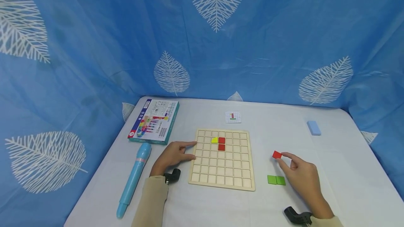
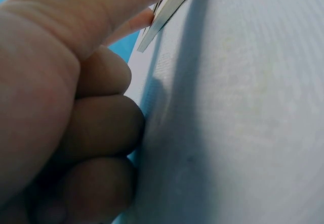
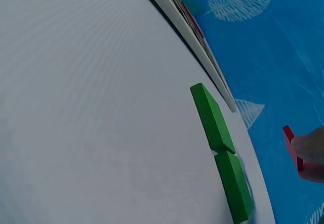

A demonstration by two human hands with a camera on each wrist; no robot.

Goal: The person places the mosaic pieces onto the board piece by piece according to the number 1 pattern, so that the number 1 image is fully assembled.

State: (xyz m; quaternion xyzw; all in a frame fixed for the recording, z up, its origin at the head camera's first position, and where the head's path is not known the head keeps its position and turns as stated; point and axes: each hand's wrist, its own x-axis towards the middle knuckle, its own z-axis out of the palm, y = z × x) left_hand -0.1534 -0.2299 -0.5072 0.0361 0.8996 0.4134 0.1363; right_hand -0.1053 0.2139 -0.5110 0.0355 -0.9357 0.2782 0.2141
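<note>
The red square tile (image 1: 276, 154) is pinched between the thumb and index finger of my right hand (image 1: 301, 176), raised above the table to the right of the board. In the right wrist view the red tile (image 3: 292, 148) shows edge-on at the fingertips. Below it, two green square tiles (image 1: 276, 180) lie side by side on the cloth. My left hand (image 1: 173, 154) touches the left edge of the wooden grid board (image 1: 221, 183) with thumb and index finger extended; its other fingers are bent. A yellow piece (image 1: 214, 140) and two red tiles (image 1: 221, 143) sit in the board's upper cells.
A small pattern card (image 1: 233, 117) lies behind the board. At the right back is a blue block (image 1: 314, 128). A colourful box (image 1: 154, 121) and a light-blue tube-shaped thing (image 1: 135, 178) lie on the left of the white table (image 1: 202, 209). Blue leaf-print curtain (image 1: 268, 45) hangs behind.
</note>
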